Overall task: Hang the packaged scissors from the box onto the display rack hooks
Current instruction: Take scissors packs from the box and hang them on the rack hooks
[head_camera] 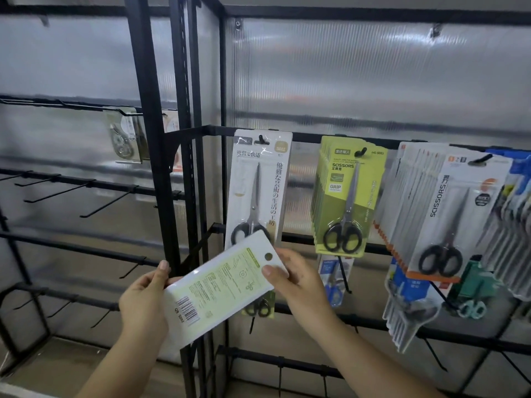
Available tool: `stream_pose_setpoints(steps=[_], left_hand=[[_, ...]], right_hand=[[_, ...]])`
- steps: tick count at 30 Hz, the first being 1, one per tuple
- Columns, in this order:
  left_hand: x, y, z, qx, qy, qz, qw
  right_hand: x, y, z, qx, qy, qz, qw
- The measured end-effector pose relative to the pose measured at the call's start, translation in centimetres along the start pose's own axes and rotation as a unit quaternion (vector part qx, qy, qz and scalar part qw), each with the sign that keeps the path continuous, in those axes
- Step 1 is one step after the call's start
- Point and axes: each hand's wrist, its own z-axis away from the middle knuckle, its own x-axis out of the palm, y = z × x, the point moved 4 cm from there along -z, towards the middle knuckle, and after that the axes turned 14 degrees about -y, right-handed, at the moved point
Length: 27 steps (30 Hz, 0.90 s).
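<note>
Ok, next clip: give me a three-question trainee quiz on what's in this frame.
1. True or false: the held package shows its printed back with a barcode to the camera.
2. Which hands grip it? A) left only B) right only C) both
3. Fill in: the green scissors stack hangs to the ___ of the white scissors pack.

Key: 1 true. 2 C: left hand at the barcode end, right hand at the hang-hole end. 3 right.
</note>
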Motion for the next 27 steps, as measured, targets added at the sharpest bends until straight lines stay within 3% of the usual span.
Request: stream_pose_setpoints(steps=[4,7,9,11,14,17,19,22,27], left_hand=[[1.3,-1.2,-0.1,-0.041,-0.044,0.075,0.995],[2.7,-1.3,-0.1,-0.089,-0.187,0.087,0.974],[3.5,-0.9,0.2,-0.107,-0.34,0.092,0.93],[3.8,-0.8,0.7,-0.132,-0.483,0.078,0.862],[4.4,-1.2,1.1,-0.129,-0.592,-0.036,0.795],[5.3,-1.2,1.2,-0.088,-0.62,-0.152,0.765],[5.8,-1.3,1.6,-0.065,-0.611,-0.199,0.763],[6.1,-2.8,2.2,-0.058,-0.586,-0.25,0.769],[5.0,-8.4,2.0,-0.057,-0.5,-0.43,0.75]], right_hand=[[-1.6,-1.4,0.5,0.043,0.021,-0.046,0.998],[-3.6,-3.1,-0.1,0.015,0.025,-0.085,0.996],[-4.6,-3.9,-0.6,-0.013,0.015,-0.083,0.996],[-5.1,-4.5,-1.0,-0.038,-0.014,-0.08,0.996],[-4.9,-4.9,-1.4,-0.064,-0.066,-0.078,0.993],[-4.0,-5.0,-1.4,-0.09,-0.097,-0.078,0.988],[-3.6,-4.7,-1.3,-0.1,-0.098,-0.073,0.987],[-3.5,-3.4,-1.2,-0.088,-0.071,-0.042,0.993],[-2.4,0.6,-0.1,-0.033,-0.064,0.083,0.994]])
